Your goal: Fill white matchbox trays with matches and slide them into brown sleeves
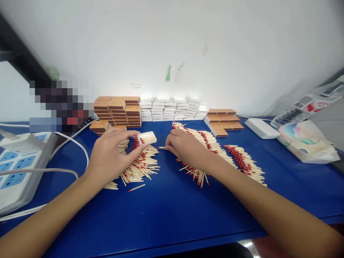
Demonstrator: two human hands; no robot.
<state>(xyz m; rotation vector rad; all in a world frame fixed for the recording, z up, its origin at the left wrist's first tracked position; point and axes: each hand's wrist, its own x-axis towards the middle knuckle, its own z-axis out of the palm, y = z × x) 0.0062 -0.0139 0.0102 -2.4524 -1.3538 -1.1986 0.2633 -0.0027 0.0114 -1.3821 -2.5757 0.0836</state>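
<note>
Between the thumb and fingers of my left hand (114, 148) is a small white matchbox tray (146, 136), tilted toward me, with a few matches lying in it. My right hand (185, 147) pinches a match (161, 147), its red head pointing left toward the tray. Under my left hand spreads a loose pile of red-tipped matches (141, 165). Another match pile (199, 175) lies beneath and around my right hand, partly hidden by it. One single match (137, 187) rests apart on the blue table (161, 222).
Stacked brown matchboxes (118, 111) and white trays (169, 109) line the wall, with more brown boxes (221, 120) rightward. A further match pile (245, 163), a white device (262, 128) and a tissue pack (307, 141) are at right. A power strip (24, 165) with cables stands left.
</note>
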